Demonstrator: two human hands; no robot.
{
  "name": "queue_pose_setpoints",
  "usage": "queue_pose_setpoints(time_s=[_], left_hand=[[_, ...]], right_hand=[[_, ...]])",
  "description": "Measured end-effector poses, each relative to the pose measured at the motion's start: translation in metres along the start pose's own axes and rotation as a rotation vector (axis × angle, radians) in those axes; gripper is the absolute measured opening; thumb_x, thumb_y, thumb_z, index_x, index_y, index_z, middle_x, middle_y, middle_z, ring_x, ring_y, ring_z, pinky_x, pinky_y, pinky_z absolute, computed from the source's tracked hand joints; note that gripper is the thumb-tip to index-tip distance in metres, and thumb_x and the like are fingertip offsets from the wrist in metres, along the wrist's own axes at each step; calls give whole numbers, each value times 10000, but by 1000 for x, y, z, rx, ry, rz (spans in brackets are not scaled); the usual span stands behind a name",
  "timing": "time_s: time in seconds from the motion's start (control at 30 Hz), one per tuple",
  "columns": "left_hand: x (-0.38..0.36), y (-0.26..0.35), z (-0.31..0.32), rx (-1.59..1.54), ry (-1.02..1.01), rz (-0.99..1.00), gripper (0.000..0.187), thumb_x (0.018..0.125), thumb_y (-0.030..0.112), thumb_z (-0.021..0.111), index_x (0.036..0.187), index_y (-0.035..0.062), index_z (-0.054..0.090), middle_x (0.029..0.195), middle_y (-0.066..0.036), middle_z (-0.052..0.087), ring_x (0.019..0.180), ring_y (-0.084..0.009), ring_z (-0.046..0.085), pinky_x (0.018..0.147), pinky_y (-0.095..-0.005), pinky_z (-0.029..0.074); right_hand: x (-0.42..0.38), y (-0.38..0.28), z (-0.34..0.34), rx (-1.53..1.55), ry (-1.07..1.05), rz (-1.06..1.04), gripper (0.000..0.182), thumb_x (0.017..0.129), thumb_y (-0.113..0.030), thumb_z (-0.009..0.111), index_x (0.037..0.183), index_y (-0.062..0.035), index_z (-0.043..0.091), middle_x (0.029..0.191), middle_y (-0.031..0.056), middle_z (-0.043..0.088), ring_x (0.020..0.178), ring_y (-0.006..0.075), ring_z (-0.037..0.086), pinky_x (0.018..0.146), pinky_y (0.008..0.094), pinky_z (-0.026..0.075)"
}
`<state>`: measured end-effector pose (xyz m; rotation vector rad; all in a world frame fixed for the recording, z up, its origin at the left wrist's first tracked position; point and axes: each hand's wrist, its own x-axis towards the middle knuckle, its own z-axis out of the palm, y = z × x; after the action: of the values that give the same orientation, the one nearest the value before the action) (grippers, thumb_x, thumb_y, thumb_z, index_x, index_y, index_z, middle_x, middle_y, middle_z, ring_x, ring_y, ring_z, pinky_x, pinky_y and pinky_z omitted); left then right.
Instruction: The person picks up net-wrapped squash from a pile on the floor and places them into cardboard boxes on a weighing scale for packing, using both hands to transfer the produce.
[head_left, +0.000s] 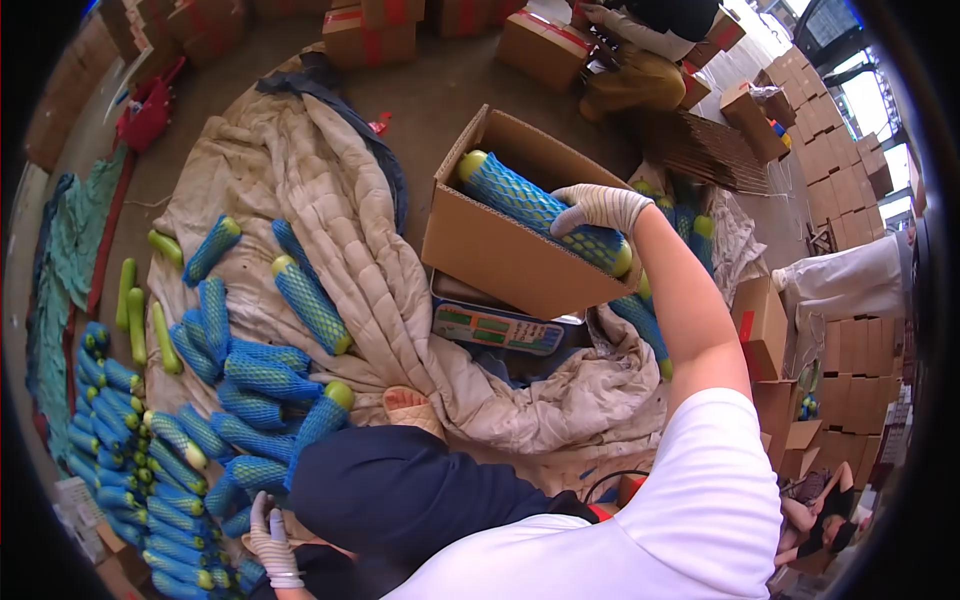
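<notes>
My right hand (603,208), in a striped glove, is closed over a long green gourd in blue netting (520,203). That gourd lies inside an open cardboard box (500,255), which stands tilted on a digital scale (497,328). Low in the view, my left hand (268,535), gloved too, is beside a heap of netted gourds (255,472); its fingers point up and apart, and nothing shows in them. More netted gourds (310,303) lie on a beige quilt (290,180).
Bare green gourds (136,325) lie at the left. Behind the box, a person (640,75) crouches near cartons (543,50) and flattened cardboard (710,150). Another person (850,278) stands at the right; one more (825,515) is at lower right. Stacked cartons (850,170) line the right side.
</notes>
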<state>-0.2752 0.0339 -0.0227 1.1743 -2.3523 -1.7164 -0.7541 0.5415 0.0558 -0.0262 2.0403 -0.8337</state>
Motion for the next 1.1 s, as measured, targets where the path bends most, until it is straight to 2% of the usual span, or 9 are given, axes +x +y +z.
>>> queue_pose_setpoints(time_s=[0.13,0.3,0.63,0.7,0.77,0.83,0.9,1.0,1.1], left_hand=[[1,13,15,50,-13,24,407,911,70,526,1307,-12,481,1212,-135,564,1107,-208,537,988,-317,394],[2,21,17,70,-22,11,410,907,87,538,1300,-18,485,1196,-136,569,1095,-206,542,976,-316,404],[-2,35,38,98,-39,41,409,892,57,549,1287,-32,488,1171,-140,578,1074,-210,561,955,-312,429],[-4,30,38,43,-31,16,406,881,36,557,1280,-16,499,1158,-133,579,1064,-202,566,939,-307,441],[-5,31,42,64,-31,27,395,875,36,564,1267,17,521,1137,-119,581,1044,-201,574,909,-306,461],[-5,27,43,78,-22,53,393,864,75,594,1248,16,534,1123,-134,589,1030,-222,589,903,-318,467],[-1,24,41,139,-24,83,397,857,104,613,1238,15,541,1133,-152,591,1031,-240,596,905,-328,467],[0,25,34,119,-16,85,393,857,115,619,1230,17,546,1145,-163,588,1025,-254,603,906,-337,468],[6,17,27,95,9,72,399,858,117,621,1236,19,542,1140,-152,590,1017,-234,602,900,-332,469]], right_hand=[[43,27,22,-466,169,-143,663,732,-370,726,1255,-11,537,1220,172,590,1150,284,543,984,353,418],[59,7,13,-553,382,-41,613,755,-338,692,1245,-2,542,1271,230,537,1167,375,520,991,391,419],[117,15,27,-916,336,133,785,688,-385,740,1336,-66,433,1386,220,412,1243,380,457,1032,421,395],[137,33,23,-898,342,117,724,743,-369,699,1329,-56,413,1396,245,385,1231,394,462,1027,437,393],[293,220,-44,-125,283,-234,687,773,-338,665,1334,-43,400,1410,260,371,1300,400,374,1077,424,321],[252,185,-32,464,262,-114,713,767,-353,665,1328,-6,395,1369,282,415,1278,423,390,1064,428,319],[182,119,-8,-271,409,-111,755,729,-421,690,1286,16,428,1284,319,478,1216,444,448,1014,440,369],[83,21,25,-841,560,-157,744,695,-429,725,1230,23,474,1118,333,570,1089,470,528,927,461,437],[39,17,-13,-337,571,-317,541,661,-126,654,1158,2,484,864,136,608,743,240,578,740,355,494]])
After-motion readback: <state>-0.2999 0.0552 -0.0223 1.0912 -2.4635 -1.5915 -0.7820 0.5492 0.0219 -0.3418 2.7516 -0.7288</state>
